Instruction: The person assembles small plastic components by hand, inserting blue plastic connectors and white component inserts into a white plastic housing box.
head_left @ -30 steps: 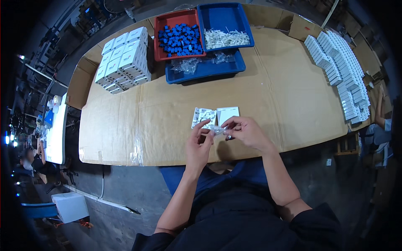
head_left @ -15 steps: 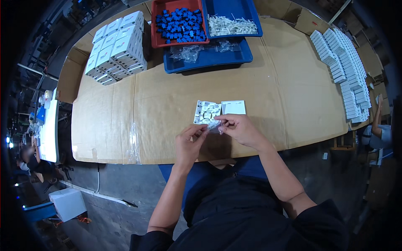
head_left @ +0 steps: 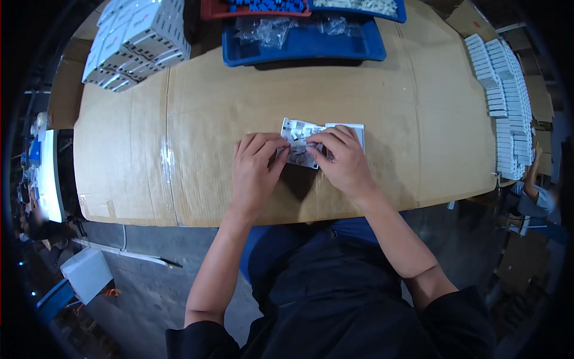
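Note:
A shallow white plastic box base [head_left: 293,127] with moulded parts inside lies tilted on the cardboard. Beside its right edge is a flat white lid [head_left: 359,133], partly covered by my right hand. My left hand [head_left: 254,164] is closed at the base's left edge, thumb and fingertips pinched together. Over the base's right part, my right hand [head_left: 344,158] is also closed in a pinch. Something pale and shiny shows between the two sets of fingertips, inside the base. It is too small and covered to tell whether it is a clear plastic bag.
Stacked white boxes [head_left: 140,39] stand at the far left. A blue tray [head_left: 305,51] with clear bags sits at the back, below a red tray [head_left: 209,11] of blue pieces and another blue tray [head_left: 402,11] of white pieces. Rows of white boxes [head_left: 502,90] line the right edge.
Both hands have moved forward, from holding a small clear bag at the base's near edge to pinching over the base. The base has turned slightly, and the view has shifted.

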{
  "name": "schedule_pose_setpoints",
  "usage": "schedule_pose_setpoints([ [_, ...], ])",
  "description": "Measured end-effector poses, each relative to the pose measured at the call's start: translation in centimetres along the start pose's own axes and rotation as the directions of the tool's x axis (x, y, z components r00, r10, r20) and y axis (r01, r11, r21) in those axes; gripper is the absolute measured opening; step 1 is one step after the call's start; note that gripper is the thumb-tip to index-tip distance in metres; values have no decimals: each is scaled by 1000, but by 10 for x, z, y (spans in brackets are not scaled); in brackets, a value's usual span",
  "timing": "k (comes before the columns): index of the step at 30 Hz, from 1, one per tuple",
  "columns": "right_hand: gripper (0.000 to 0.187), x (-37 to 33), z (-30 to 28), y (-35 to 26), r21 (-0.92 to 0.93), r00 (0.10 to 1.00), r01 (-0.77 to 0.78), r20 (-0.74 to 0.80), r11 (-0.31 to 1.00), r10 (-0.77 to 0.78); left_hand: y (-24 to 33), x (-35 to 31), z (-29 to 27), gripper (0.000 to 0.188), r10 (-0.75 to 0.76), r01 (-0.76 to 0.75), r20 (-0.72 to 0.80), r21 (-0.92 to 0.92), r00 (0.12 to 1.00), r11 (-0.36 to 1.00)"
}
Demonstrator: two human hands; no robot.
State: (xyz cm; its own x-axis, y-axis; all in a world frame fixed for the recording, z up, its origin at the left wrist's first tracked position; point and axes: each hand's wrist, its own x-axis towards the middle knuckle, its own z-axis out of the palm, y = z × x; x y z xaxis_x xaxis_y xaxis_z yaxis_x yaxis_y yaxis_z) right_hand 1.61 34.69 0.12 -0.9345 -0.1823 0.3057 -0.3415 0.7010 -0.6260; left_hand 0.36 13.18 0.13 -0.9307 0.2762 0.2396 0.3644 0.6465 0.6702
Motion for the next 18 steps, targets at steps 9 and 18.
schedule_pose_setpoints([
  [9,16,0,0,-8,28,997,-30,70,999,28,-11,9,-2,14,-75,95,108,-191,991,977],
  [18,15,2,2,-14,-155,999,-17,37,988,23,-15,18,-6,16,40,-20,155,-129,987,991],
])
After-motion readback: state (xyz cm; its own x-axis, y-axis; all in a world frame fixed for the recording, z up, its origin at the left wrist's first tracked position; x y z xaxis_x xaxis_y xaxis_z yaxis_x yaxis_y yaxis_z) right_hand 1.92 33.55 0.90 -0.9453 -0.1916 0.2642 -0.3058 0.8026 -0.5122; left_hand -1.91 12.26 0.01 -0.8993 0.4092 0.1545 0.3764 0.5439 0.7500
